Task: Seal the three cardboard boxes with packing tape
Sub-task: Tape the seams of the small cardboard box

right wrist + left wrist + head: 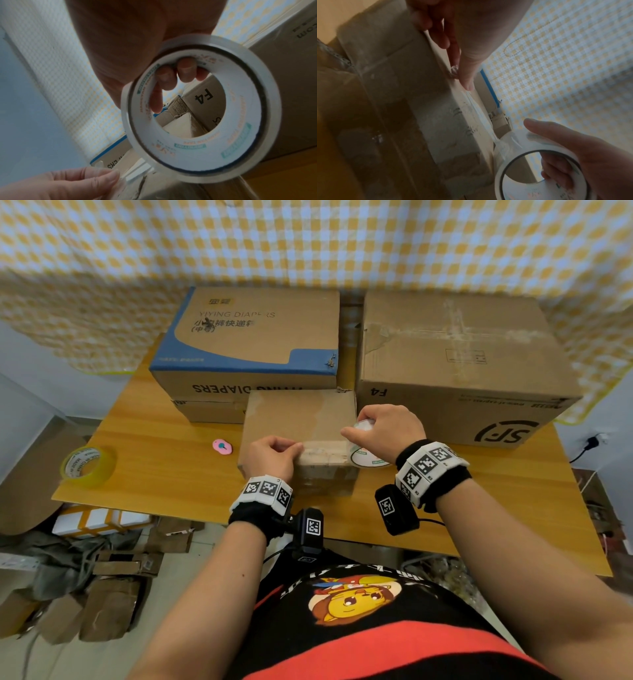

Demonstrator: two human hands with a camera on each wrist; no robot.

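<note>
A small brown cardboard box [298,419] stands at the table's near middle. My left hand [291,449] rests at its front top edge and pinches the free end of a clear tape strip [479,112] against the cardboard. The strip runs along that edge to a clear tape roll [367,455] at the box's right front corner. My right hand [358,430] grips that roll [197,135], with fingertips [186,71] hooked inside its core. Behind stand a blue-printed diaper box [253,337] and a larger SF box [459,364].
A yellowish tape roll [88,466] lies near the wooden table's [164,440] left edge. A small pink cutter [222,446] sits left of the small box. Flattened cardboard scraps [113,577] litter the floor at left. A checked cloth [308,241] hangs behind.
</note>
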